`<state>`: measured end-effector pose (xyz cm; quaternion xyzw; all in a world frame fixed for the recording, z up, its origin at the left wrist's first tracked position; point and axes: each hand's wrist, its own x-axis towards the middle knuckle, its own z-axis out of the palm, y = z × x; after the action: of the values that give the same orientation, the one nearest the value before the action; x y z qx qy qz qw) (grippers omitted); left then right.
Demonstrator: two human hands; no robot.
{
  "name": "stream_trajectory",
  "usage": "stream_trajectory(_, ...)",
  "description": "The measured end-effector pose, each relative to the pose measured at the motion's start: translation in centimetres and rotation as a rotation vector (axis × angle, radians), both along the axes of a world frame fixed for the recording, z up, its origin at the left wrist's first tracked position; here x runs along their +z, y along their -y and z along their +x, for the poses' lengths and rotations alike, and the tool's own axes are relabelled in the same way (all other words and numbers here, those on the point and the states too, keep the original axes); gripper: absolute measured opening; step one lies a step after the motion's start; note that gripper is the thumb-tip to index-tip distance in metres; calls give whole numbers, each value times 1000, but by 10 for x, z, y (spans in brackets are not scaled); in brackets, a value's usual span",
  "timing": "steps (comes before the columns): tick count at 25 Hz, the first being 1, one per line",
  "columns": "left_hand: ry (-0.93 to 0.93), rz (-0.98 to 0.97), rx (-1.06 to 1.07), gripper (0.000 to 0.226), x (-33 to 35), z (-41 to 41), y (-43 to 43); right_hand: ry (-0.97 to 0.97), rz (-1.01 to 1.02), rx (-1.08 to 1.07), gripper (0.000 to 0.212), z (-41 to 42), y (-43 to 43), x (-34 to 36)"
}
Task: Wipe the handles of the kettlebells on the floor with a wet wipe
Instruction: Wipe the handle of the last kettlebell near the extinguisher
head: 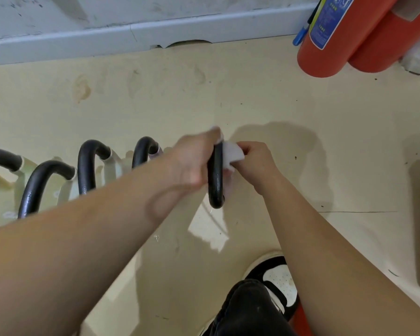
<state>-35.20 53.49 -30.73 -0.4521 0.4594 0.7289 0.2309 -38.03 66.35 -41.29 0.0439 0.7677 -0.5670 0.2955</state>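
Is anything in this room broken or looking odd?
Yes. The grey baseboard along the wall has a ragged notch broken out of its lower edge, about mid-picture. The floor carries brownish stains to the left of that notch. Nothing else stands out.

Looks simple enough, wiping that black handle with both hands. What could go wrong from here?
The left hand grips the handle while the right hand pinches the wet wipe against it; a damp handle might slip from that grip. The shoe stands nearby, where a tipped weight could land. The left forearm crosses the neighbouring handles and might knock them.
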Motion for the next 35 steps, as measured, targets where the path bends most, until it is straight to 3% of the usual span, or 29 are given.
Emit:
stream_trajectory(2,144,-16,-57,16,2,-30,9,2,37,-21,12,2,1,-1)
stream_trajectory(4,198,-137,-227,23,0,-39,8,3,39,-22,17,3,2,0)
stream_trajectory(6,78,-315,-339,31,-9,-31,1,-9,35,-10,25,4,1,-1)
stream_trajectory(9,-181,-719,-531,30,-10,17,-19,12,-30,-34,13,6,1,1)
stream_trajectory(12,-416,-842,-478,55,-27,81,-35,26,-21,-84,13,8,4,-3)
stream_trajectory(14,-450,-920,-438,60,-39,105,-43,24,-20,-98,14,9,6,-1)
stream_trajectory(19,-171,-805,-514,30,-22,48,-29,29,-29,-96,12,13,6,1)
stream_trajectory(21,-112,-695,-595,34,-8,8,-9,15,-19,-72,12,14,5,2)
stream_trajectory(23,-148,-679,-626,38,-6,-8,-4,9,-11,-47,18,14,4,2)
stream_trajectory(26,-267,-782,-554,25,-20,29,-22,50,-30,-66,14,17,2,5)
stream_trajectory(29,-475,-788,-406,53,-35,93,-37,85,-57,-66,13,21,3,10)
stream_trajectory(31,-547,-861,-428,57,-44,118,-39,75,-56,-43,15,22,2,13)
stream_trajectory(33,-454,-918,-495,49,-45,108,-35,65,-50,-29,15,24,4,13)
stream_trajectory(35,-252,-821,-510,37,-40,67,-27,82,-69,-38,10,28,3,10)
